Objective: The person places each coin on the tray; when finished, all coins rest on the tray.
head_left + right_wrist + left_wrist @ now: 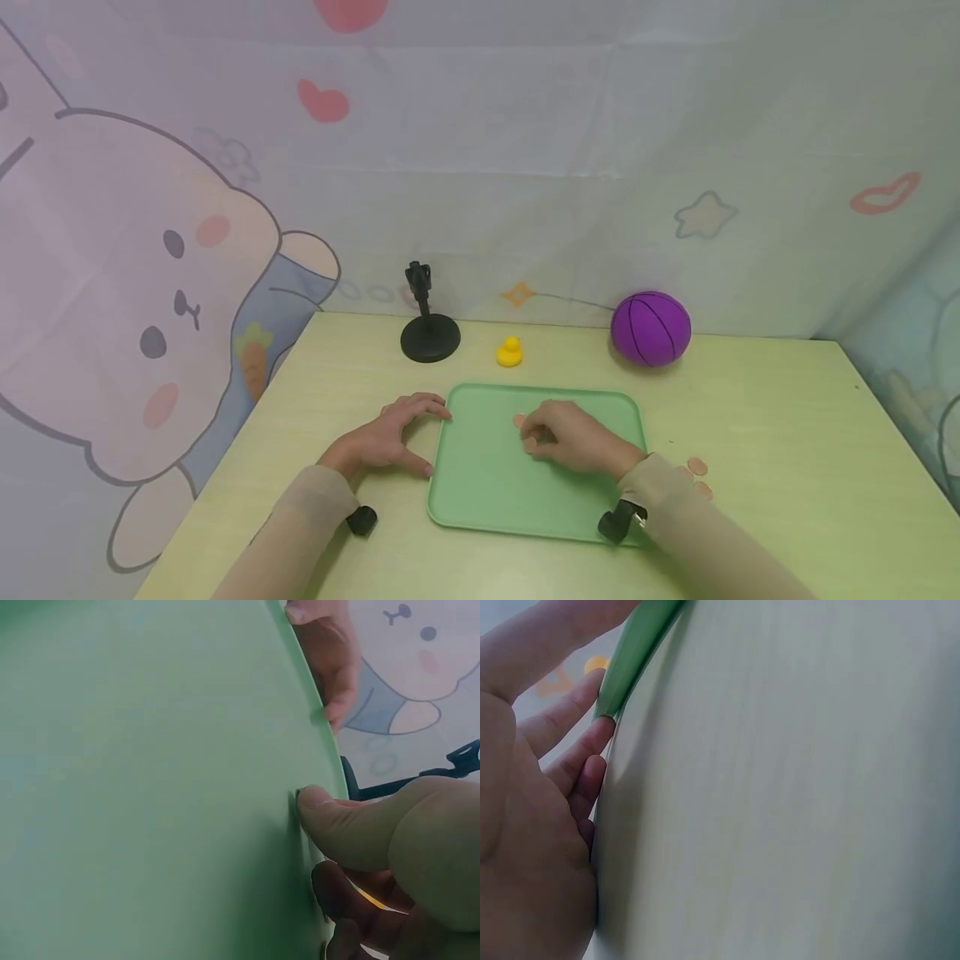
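Note:
A green tray (487, 492) lies on the table, and my left hand (386, 433) rests at its left side. Thumb and fingers are spread apart, their tips touching the tray's rim. Over the middle of the tray is my right hand (573, 437), fingers curled down. It pinches a copper-coloured coin (530, 445) between thumb and fingers, low against the tray. Just beyond the fingertips a second copper-coloured coin (519, 421) lies on the tray. In the right wrist view, the thumb (319, 814) is close to the tray surface; only a thin dark edge of the coin shows.
Several loose coins (697, 466) lie on the table right of the tray, partly behind the right sleeve. Behind the tray stand a black stand (430, 338), a yellow rubber duck (509, 353) and a purple ball (651, 328). A printed cloth (480, 125) hangs behind the table.

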The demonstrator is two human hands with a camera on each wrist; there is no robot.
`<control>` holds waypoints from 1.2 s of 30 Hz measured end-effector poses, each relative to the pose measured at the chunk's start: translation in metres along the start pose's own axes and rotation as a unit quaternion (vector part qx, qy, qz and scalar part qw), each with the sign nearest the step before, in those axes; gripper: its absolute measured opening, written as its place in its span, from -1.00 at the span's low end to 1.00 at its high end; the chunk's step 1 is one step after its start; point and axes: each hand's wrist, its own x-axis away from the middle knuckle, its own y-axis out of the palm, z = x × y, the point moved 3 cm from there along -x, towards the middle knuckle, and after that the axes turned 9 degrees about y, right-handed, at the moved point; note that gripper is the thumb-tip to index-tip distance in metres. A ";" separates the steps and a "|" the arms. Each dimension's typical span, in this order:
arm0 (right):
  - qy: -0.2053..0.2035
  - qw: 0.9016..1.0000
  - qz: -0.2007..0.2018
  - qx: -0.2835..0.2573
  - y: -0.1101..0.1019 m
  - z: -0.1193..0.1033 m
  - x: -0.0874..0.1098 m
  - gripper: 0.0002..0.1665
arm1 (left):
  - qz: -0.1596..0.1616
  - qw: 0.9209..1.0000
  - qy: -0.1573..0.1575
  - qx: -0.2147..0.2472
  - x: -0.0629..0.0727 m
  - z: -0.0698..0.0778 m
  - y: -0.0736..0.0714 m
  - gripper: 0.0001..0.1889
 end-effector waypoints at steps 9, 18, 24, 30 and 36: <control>0.020 1.000 0.007 0.014 0.005 0.000 0.000 -0.93 | 0.002 1.000 0.005 -0.001 0.000 0.000 0.000 -0.20; 0.037 0.999 0.018 0.015 0.006 0.001 -0.001 -0.96 | 0.004 1.000 0.006 -0.003 0.001 -0.001 0.000 -0.20; 0.045 0.998 0.028 0.027 0.005 -0.001 -0.004 -0.95 | 0.005 1.000 0.006 -0.002 0.001 0.002 0.000 -0.20; 0.062 0.997 0.031 0.032 0.004 -0.006 -0.005 -0.93 | 0.004 1.000 0.006 -0.003 0.001 0.002 0.000 -0.20; 0.063 0.997 0.034 0.034 0.005 -0.006 -0.007 -0.87 | 0.004 1.000 0.010 -0.001 0.000 0.003 0.000 -0.20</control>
